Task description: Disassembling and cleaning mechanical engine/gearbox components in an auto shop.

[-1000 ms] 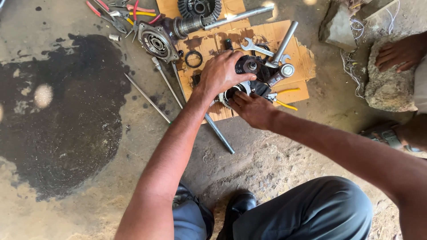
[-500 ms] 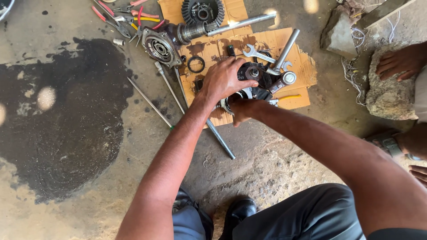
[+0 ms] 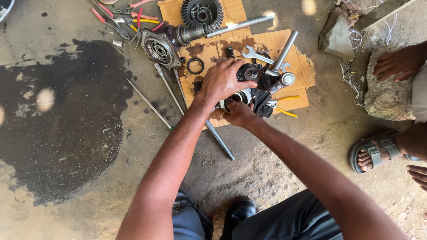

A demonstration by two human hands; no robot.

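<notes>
My left hand [image 3: 223,79] rests on top of a dark round metal part [image 3: 250,72] on a sheet of brown cardboard [image 3: 299,75], fingers wrapped over its near side. My right hand [image 3: 240,113] grips the lower, shiny ring end of the same greasy assembly [image 3: 242,96] from below. A dark rag [image 3: 263,104] lies under it. Most of the part is hidden by both hands.
On the cardboard lie a large toothed ring gear [image 3: 202,11], a flanged shaft housing [image 3: 161,48], a spanner [image 3: 254,55], a steel hammer-like bar [image 3: 284,51] and a rubber ring [image 3: 195,65]. Pliers [image 3: 129,20] lie top left. Long rods [image 3: 151,104], an oil stain [image 3: 62,115], other people's feet [image 3: 396,62].
The view has shifted a little; both hands stay on the part, my left hand sliding slightly toward its top while my right hand keeps its hold underneath.
</notes>
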